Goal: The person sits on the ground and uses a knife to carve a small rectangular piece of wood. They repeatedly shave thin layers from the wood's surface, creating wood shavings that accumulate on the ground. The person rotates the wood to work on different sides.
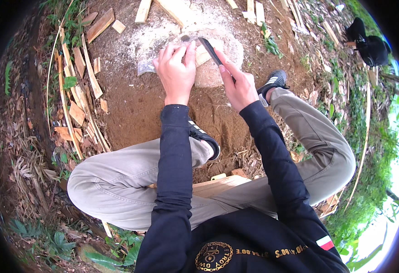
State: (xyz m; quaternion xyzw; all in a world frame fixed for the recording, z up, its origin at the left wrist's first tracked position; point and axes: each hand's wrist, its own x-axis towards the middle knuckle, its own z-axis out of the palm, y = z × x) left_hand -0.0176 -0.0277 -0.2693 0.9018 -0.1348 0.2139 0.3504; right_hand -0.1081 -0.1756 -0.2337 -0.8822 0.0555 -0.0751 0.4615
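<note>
My right hand (pixel 239 84) is closed around the handle of a knife (pixel 209 51), its dark blade slanting up and left over a pale, flat block (pixel 231 48) on the ground. Beside the blade my left hand (pixel 176 70) has its fingers bent and closed. A small dark thing (pixel 186 38) shows by its fingertips; what that hand holds is mostly hidden from this view. Between the hands, a light piece of wood (pixel 202 55) lies at the block, partly covered by the fingers and the blade.
Pale shavings (pixel 138 43) and wood offcuts (pixel 100 25) litter the soil. Long strips (pixel 91 68) lie to the left. My shoes (pixel 274 81) flank the work spot, and a board (pixel 220 185) shows beneath my legs. A black object (pixel 373 49) stands far right.
</note>
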